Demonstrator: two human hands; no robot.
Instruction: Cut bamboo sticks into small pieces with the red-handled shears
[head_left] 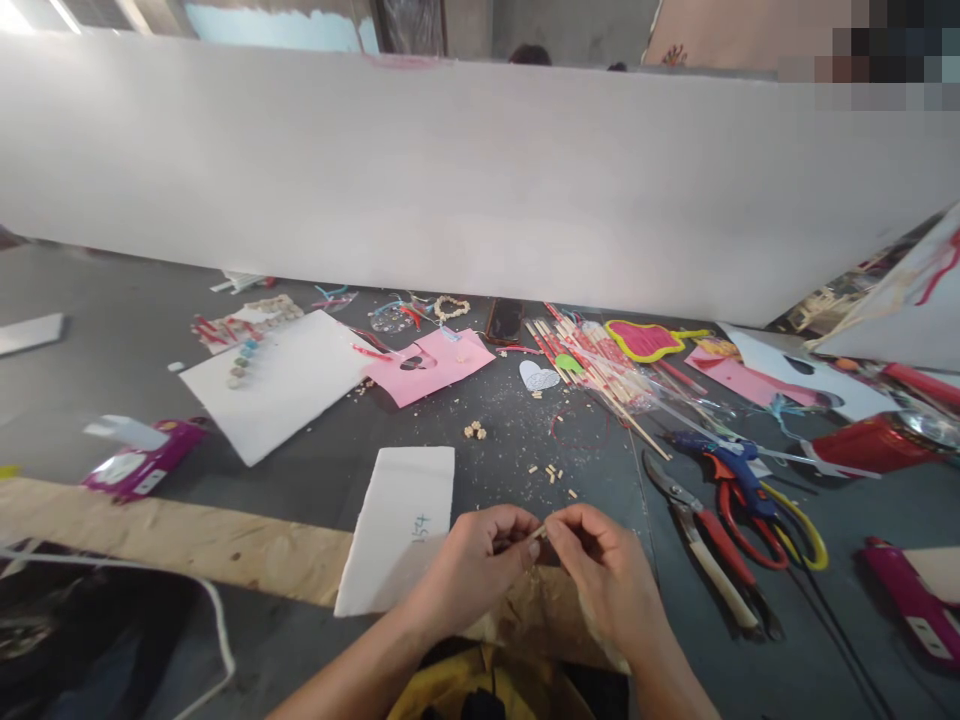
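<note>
My left hand (487, 550) and my right hand (596, 560) meet near the table's front edge, fingers pinched together. Between their fingertips is a small pale stick piece (538, 533), partly hidden by the thumbs. Just beyond lie several short cut stick pieces (553, 473) and a little cluster of joined pieces (475, 430). A white foam board (401, 510) with handwritten marks lies beside my left hand. Right of my right hand are pruning shears (705, 545) with red and white handles, seemingly closed.
A tall white panel (450, 180) stands across the back. At right lie scissors (750, 520), a blue glue gun (720, 445), a red can (877, 445) and bundled sticks (592, 360). Pink paper (450, 365), a white sheet (300, 370) and a purple device (146, 460) lie leftward.
</note>
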